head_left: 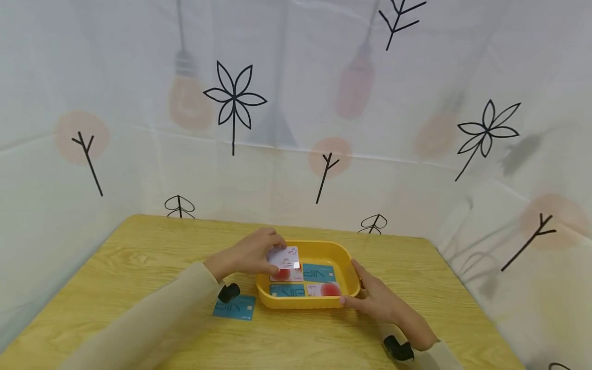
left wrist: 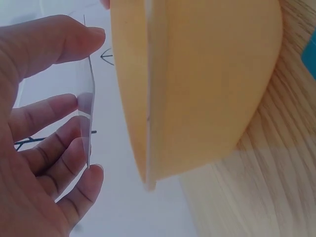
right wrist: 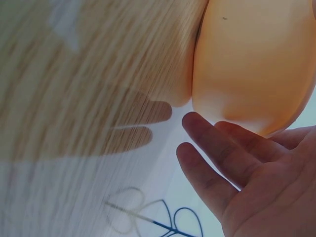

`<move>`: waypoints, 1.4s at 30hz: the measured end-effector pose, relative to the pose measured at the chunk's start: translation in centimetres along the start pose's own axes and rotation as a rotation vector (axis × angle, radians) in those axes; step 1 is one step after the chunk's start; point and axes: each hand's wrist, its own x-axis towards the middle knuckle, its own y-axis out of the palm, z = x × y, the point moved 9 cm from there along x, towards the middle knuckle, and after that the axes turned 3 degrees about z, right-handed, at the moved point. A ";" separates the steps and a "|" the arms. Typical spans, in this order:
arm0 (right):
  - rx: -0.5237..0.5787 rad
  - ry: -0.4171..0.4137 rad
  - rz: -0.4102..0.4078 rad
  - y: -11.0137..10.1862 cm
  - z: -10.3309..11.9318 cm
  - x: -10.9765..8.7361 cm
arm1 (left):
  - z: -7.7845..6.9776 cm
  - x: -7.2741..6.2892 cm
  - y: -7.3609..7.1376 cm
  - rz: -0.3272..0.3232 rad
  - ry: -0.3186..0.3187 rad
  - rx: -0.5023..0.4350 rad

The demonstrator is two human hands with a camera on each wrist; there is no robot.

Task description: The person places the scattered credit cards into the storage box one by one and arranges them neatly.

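Observation:
In the head view my left hand (head_left: 252, 252) pinches a pale card with pink print (head_left: 290, 256) between thumb and fingers, above the left side of a yellow tray (head_left: 305, 304). The left wrist view shows that card (left wrist: 91, 84) edge-on, apart from the tray wall. Inside the tray lie several cards: teal ones marked VIP (head_left: 319, 273) and white ones with a red circle (head_left: 329, 290). The held card partly covers one of these. My right hand (head_left: 381, 298) rests against the tray's right end, thumb at the front corner, its fingers nearly straight in the right wrist view.
A teal VIP card (head_left: 238, 309) lies on the wood-grain table (head_left: 296, 339), left of the tray and partly behind the left wrist's black camera (head_left: 228, 293). A white patterned cloth (head_left: 287, 190) hangs behind the table.

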 end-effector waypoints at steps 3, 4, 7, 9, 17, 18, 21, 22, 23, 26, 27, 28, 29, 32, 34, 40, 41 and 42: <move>-0.006 0.006 -0.001 0.0 -0.1 0.1 | -0.4 0.7 0.3 0.024 -0.003 -0.005; -0.012 0.009 -0.003 0.0 -0.2 0.1 | -0.6 0.9 0.3 0.032 -0.004 -0.006; -0.023 0.017 -0.008 -0.1 -0.3 0.2 | -0.8 1.7 0.5 0.052 -0.010 -0.001; -0.026 0.020 -0.009 -0.1 -0.3 0.2 | -0.9 2.2 0.7 0.062 -0.009 0.011; -0.039 0.026 -0.009 -0.1 -0.3 0.2 | -1.6 3.9 1.2 0.092 -0.006 0.007; -0.040 0.024 -0.009 -0.1 -0.3 0.2 | -1.7 4.1 1.3 0.095 -0.005 0.012; -0.032 0.024 -0.009 -0.1 -0.2 0.1 | -2.2 4.8 1.3 0.101 0.004 0.023; -0.029 0.023 -0.011 -0.1 -0.2 0.1 | -2.4 5.1 1.4 0.102 0.005 0.027; -0.023 0.026 -0.010 -0.1 -0.3 0.1 | -2.5 5.3 1.4 0.105 0.008 0.024; -0.015 0.030 -0.009 -0.1 -0.3 0.1 | -2.9 5.9 1.8 0.122 0.012 0.003; -0.013 0.029 -0.009 -0.1 -0.3 0.1 | -3.0 6.1 1.9 0.128 0.013 -0.006; -0.011 0.027 -0.009 -0.1 -0.3 0.1 | -3.0 6.3 2.1 0.135 0.013 -0.014; -0.010 0.022 -0.008 -0.1 -0.3 0.1 | -3.1 6.5 2.3 0.141 0.016 -0.020; -0.003 0.004 -0.008 -0.1 -0.3 0.1 | -3.4 7.1 2.8 0.157 0.022 -0.011; -0.001 -0.003 -0.008 -0.1 -0.2 0.1 | -3.7 7.5 3.1 0.167 0.025 0.006; 0.005 -0.013 0.000 0.1 -0.2 0.0 | -3.9 8.4 4.3 0.195 0.013 0.041; 0.008 -0.015 0.002 0.1 -0.2 0.0 | -3.9 8.5 4.5 0.200 0.013 0.039; 0.009 -0.019 0.002 0.1 -0.2 0.1 | -3.9 8.6 4.8 0.205 0.016 0.037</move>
